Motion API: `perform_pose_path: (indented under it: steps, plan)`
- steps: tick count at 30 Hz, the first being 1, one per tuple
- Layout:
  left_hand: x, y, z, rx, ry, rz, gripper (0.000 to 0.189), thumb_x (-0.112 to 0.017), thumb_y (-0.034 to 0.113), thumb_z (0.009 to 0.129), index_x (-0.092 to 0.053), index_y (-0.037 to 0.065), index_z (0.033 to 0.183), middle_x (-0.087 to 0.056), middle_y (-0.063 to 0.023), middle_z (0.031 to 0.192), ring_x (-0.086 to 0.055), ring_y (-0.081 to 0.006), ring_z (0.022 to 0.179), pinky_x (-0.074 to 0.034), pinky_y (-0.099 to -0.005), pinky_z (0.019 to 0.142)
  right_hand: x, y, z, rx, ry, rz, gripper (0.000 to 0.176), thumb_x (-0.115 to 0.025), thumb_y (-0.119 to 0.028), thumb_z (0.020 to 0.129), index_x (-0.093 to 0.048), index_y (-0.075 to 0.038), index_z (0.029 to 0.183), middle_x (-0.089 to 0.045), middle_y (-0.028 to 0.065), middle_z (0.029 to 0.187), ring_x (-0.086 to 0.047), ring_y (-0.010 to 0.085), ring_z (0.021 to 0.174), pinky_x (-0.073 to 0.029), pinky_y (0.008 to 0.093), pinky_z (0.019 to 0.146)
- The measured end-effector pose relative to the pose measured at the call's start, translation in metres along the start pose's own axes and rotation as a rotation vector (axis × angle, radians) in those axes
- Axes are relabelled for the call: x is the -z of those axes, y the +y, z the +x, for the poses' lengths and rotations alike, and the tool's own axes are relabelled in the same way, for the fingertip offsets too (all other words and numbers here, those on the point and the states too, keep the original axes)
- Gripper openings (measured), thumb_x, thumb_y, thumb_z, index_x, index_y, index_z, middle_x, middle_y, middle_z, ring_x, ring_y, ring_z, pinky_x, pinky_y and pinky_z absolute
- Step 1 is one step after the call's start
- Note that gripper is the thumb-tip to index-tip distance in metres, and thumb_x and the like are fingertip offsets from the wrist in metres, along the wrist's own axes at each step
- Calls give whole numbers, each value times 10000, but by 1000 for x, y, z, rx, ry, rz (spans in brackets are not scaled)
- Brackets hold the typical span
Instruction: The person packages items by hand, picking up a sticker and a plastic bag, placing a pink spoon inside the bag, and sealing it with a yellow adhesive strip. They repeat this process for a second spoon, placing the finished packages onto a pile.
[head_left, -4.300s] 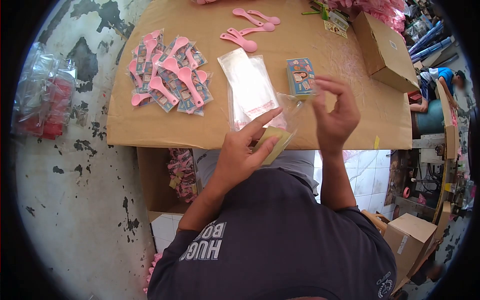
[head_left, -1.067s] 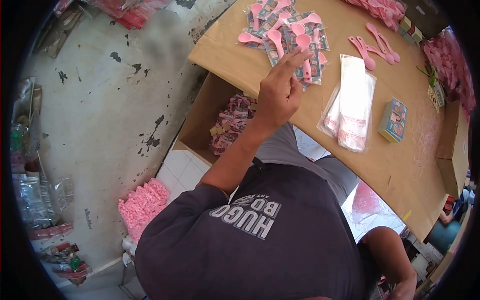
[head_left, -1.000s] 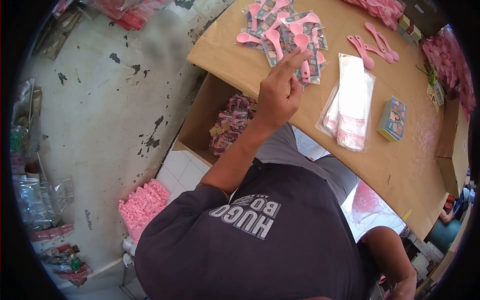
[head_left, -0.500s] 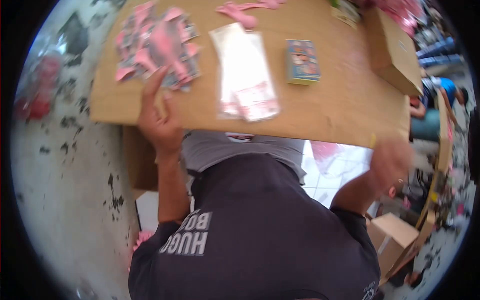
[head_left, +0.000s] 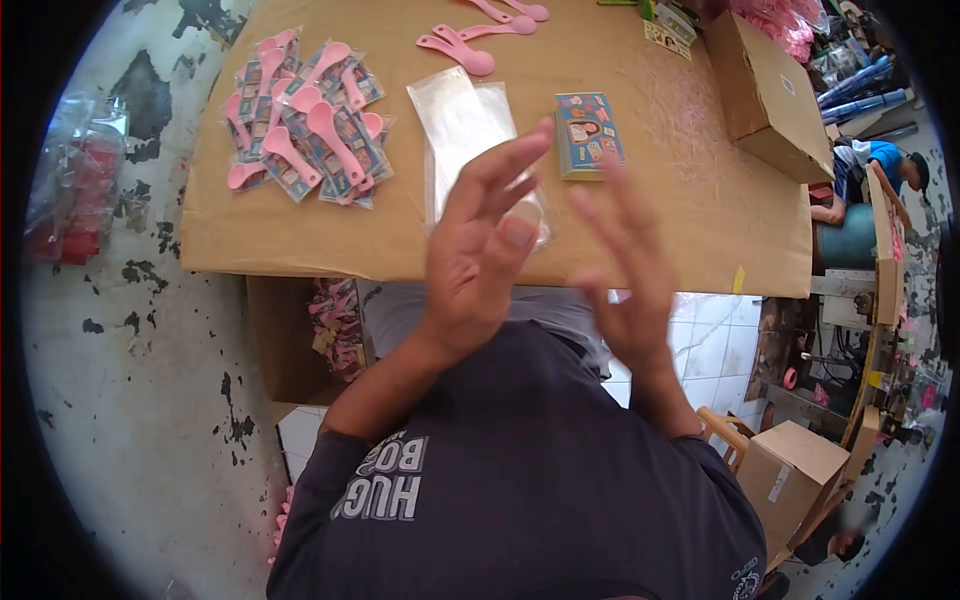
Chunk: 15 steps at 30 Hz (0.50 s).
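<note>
My left hand [head_left: 475, 250] is raised over the front edge of the table, its fingers apart and nothing in it. To its right is my right hand [head_left: 632, 260], also open and somewhat blurred by motion. The two palms face each other with a gap between. Behind my left hand lie clear plastic bags [head_left: 450, 125], partly covered by it. A stack of printed cards [head_left: 590, 135] stands just beyond my right fingertips. On the left, a pile of packed pink spoons [head_left: 310, 130] rests in clear bags with cards. Loose pink spoons [head_left: 470, 55] lie at the back.
Brown paper covers the table [head_left: 720, 240]. An open cardboard box [head_left: 770, 95] stands at its right edge. Below the left front is a box with more pink spoons [head_left: 338, 330]. Another person [head_left: 880, 165] sits far right, and a closed carton [head_left: 790, 470] is behind my right elbow.
My left hand has moved right, away from the pile of packed spoons. My right hand has come inward from the right, its fingers now spread. The view has shifted slightly.
</note>
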<state>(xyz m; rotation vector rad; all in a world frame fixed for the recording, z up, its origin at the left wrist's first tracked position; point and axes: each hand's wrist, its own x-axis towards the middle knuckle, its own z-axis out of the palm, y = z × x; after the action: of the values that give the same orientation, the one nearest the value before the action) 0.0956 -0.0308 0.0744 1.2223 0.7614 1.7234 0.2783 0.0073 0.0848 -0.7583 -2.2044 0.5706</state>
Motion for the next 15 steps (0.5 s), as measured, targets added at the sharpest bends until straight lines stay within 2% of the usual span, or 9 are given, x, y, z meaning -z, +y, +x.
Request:
perform_pose_path:
  steps: [2, 3, 6, 7, 8, 9, 11, 13, 15]
  plan:
    - [-16, 2, 10, 12, 36, 4, 580, -447, 355, 1065, -377, -30, 1493, -346, -230, 1602, -345, -290, 1491, -277, -444, 1201, -35, -18, -9, 86, -194, 281, 815, -623, -539, 961, -416, 3, 1533, -238, 283, 1641, -210, 454, 1534, -211, 524, 1225]
    - [-19, 4, 15, 30, 75, -4, 625, -384, 423, 1073, -360, -40, 1493, -303, -261, 1617, -319, -314, 1512, -274, -470, 1206, -45, -25, -10, 98, -183, 279, 815, -623, -539, 961, -416, 3, 1533, -238, 283, 1641, -210, 454, 1534, -211, 524, 1225]
    - [-32, -7, 16, -4, 17, 71, 752, -315, 514, 1069, -220, -36, 1574, -156, -232, 1676, -155, -310, 1566, -138, -475, 1248, -58, -21, -11, 6, -103, 459, 1170, -457, -800, 901, -118, 76, 1599, -64, 307, 1670, 0, 423, 1572, -50, 517, 1248]
    - [-36, -14, 14, -23, 16, 99, 807, -307, 545, 1065, -147, -35, 1605, -105, -220, 1692, -97, -306, 1579, -100, -472, 1255, -52, -18, -3, 15, -97, 462, 1170, -457, -800, 901, -118, 76, 1599, -64, 307, 1670, 0, 423, 1572, -50, 517, 1248]
    - [-27, -31, 6, -373, -218, 274, 810, -307, 516, 1081, -22, -13, 1625, 35, -185, 1711, 15, -313, 1584, -43, -446, 1262, -43, -18, 7, 42, 30, 419, 1133, -392, -797, 918, -114, 60, 1606, -79, 277, 1678, -16, 398, 1575, -47, 508, 1252]
    - [-49, 2, 4, 3, -190, 65, 851, -308, 555, 1076, 16, -10, 1623, 60, -176, 1713, 28, -298, 1585, -28, -425, 1262, -32, -20, 21, 67, 156, 376, 1099, -326, -794, 935, -110, 44, 1613, -94, 248, 1686, -32, 373, 1577, -43, 498, 1255]
    - [-62, -11, -4, 36, -296, -88, 858, -326, 558, 1074, 18, -3, 1625, 33, -180, 1714, 14, -283, 1587, -36, -413, 1261, -10, -18, 46, 111, 402, 284, 1039, -196, -788, 970, -103, 12, 1627, -123, 188, 1702, -64, 323, 1582, -36, 480, 1262]
    - [-67, -16, -12, 86, -539, -185, 819, -329, 530, 1084, -41, -13, 1626, -37, -187, 1709, -25, -275, 1587, -55, -405, 1261, 16, 5, 63, -11, 668, 248, 1031, -226, -775, 979, -191, 46, 1602, -156, 221, 1685, -108, 340, 1573, -63, 466, 1263]
    - [-53, -19, -9, 216, -660, -239, 842, -307, 561, 1076, -55, -32, 1618, -65, -200, 1703, -47, -285, 1584, -51, -428, 1260, 49, 35, 67, -140, 819, -83, 900, -155, -670, 1044, -198, 35, 1602, -194, 189, 1683, -155, 305, 1568, -73, 432, 1275]
